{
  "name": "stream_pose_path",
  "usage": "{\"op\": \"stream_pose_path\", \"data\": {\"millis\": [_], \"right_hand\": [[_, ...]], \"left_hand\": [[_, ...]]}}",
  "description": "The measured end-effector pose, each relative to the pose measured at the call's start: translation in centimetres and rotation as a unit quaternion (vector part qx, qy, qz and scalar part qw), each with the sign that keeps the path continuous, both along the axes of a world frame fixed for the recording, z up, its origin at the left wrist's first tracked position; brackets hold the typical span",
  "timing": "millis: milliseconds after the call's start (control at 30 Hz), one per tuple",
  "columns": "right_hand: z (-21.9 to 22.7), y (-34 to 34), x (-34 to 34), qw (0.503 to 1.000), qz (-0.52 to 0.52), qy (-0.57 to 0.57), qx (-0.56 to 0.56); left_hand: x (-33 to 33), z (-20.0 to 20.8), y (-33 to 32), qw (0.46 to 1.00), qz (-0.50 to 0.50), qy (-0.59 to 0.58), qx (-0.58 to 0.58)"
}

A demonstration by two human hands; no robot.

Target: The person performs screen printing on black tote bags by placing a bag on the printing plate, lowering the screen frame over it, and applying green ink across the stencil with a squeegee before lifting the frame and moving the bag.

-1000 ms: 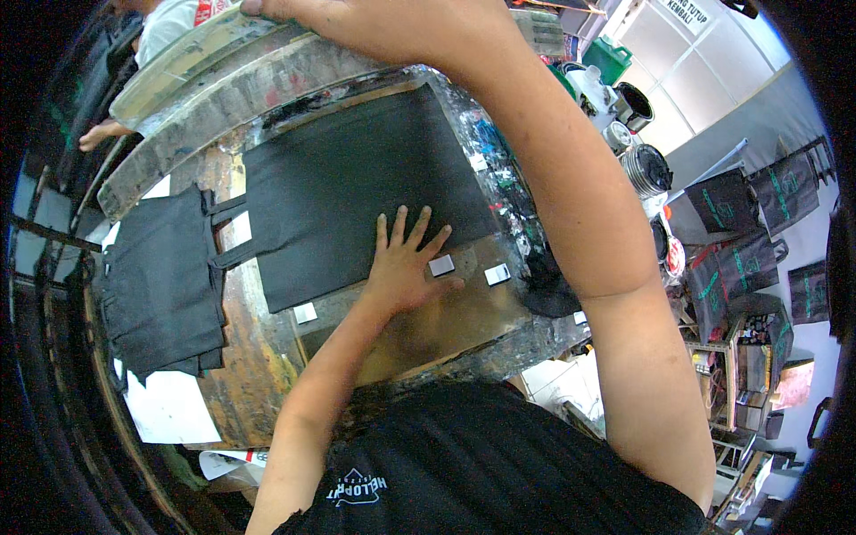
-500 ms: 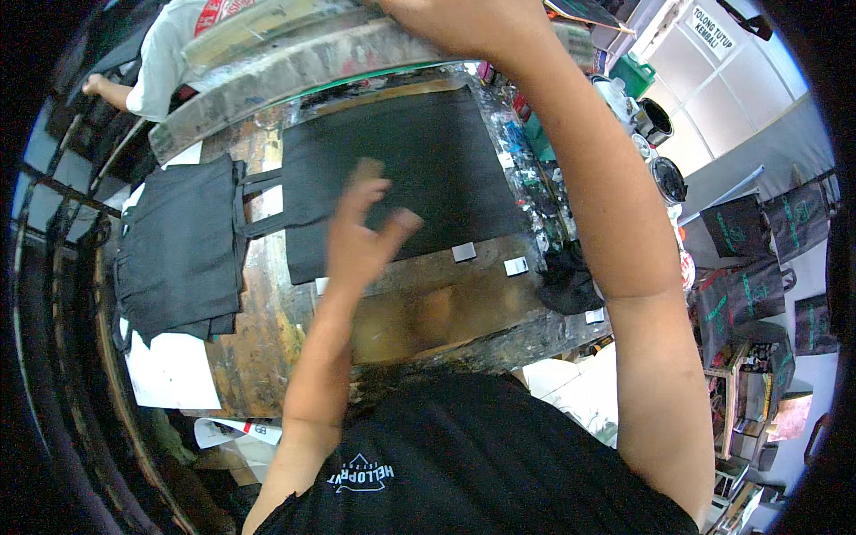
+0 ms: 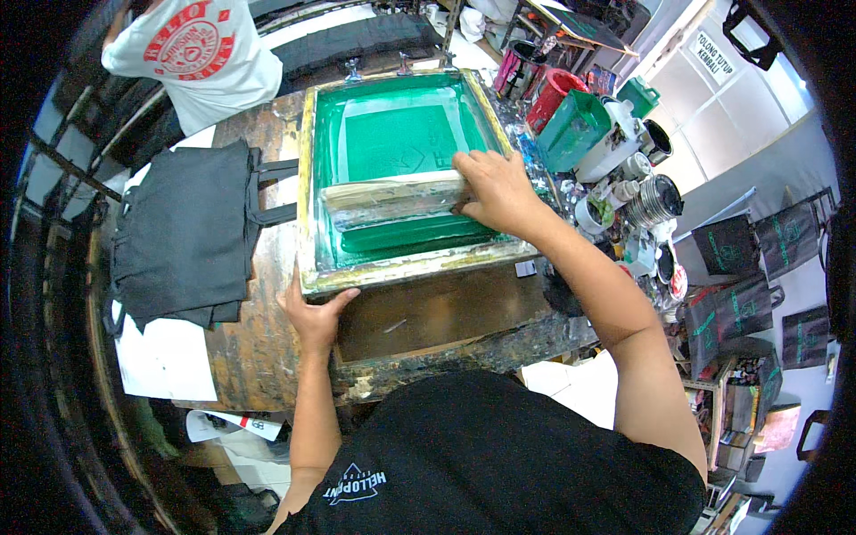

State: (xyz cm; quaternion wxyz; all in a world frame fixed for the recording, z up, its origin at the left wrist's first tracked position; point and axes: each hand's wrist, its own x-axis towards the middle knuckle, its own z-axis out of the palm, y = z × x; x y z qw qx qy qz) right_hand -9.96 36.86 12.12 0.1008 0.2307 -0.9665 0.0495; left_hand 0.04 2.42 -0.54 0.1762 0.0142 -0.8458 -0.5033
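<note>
A screen printing frame [image 3: 410, 268] with pale, paint-stained rails lies over the table, its mesh [image 3: 401, 134] coated in green ink. My right hand [image 3: 497, 192] is closed on the right end of a long squeegee [image 3: 383, 203], which rests across the near part of the mesh. At the frame's near left corner, my left hand [image 3: 314, 319] grips the edge, its thumb along the near rail. Two black straps [image 3: 275, 216] stick out from beneath the left rail; the rest of that black bag is hidden by the frame. Black cloth bags [image 3: 183, 232] lie stacked to the left.
The stained wooden table [image 3: 259, 343] carries white paper [image 3: 169, 361] under the stack. Ink tubs, a green jug [image 3: 571, 132] and a red container [image 3: 557, 96] crowd the right side. A person in a white shirt [image 3: 209, 62] stands far left. Printed black bags [image 3: 785, 232] hang at right.
The frame has come down over the black bag, which lay uncovered before. My right hand has moved down from the top and now holds the squeegee. My left hand has gone to the frame's corner.
</note>
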Motion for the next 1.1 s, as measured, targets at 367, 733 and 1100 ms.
{"op": "stream_pose_path", "data": {"millis": [367,733,1100], "right_hand": [[-2.2,-0.5,3.2,1.0,0.01,-0.018,0.023],[-6.0,-0.5,-16.0,0.998,0.016,0.05,0.026],[-4.4,-1.5,-33.9,0.996,0.017,-0.073,0.049]], "left_hand": [[0.8,-2.8,-0.9,0.984,0.031,0.027,-0.173],[1.1,-3.8,-1.4,0.991,0.041,0.018,-0.128],[0.9,-3.1,-1.8,0.949,0.076,0.034,-0.303]]}}
